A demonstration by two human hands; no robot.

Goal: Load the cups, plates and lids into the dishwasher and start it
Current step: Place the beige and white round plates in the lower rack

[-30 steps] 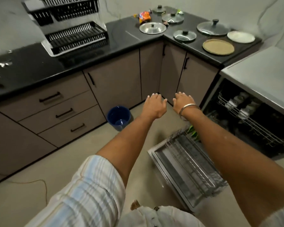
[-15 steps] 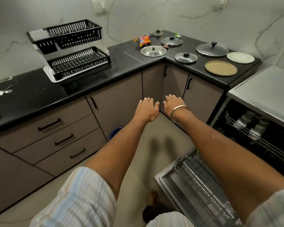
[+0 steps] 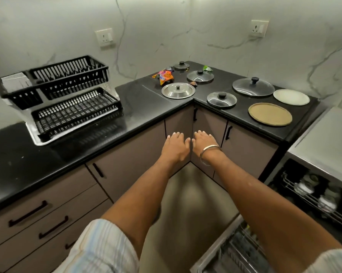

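Note:
My left hand (image 3: 175, 145) and my right hand (image 3: 204, 141) reach forward side by side, palms down, fingers straight, holding nothing, in front of the corner cabinets below the black counter (image 3: 138, 99). On the counter lie a steel lid (image 3: 178, 90), several glass lids with black knobs such as the small one (image 3: 221, 99) and the large one (image 3: 253, 87), a tan plate (image 3: 270, 114) and a white plate (image 3: 291, 97). The dishwasher (image 3: 322, 194) stands open at the right; white cups (image 3: 306, 187) sit in its upper rack, and the lower rack (image 3: 237, 253) is pulled out over the door.
A black two-tier dish rack (image 3: 67, 95) stands on the counter at the left. Colourful wrappers (image 3: 164, 75) lie near the corner lids. Drawers with black handles (image 3: 28, 213) line the left cabinets. Bare floor (image 3: 188, 194) lies between me and the corner.
The view has tilted up from the floor to the counter. Both hands have risen with it, staying open and side by side. The blue bucket on the floor is out of view.

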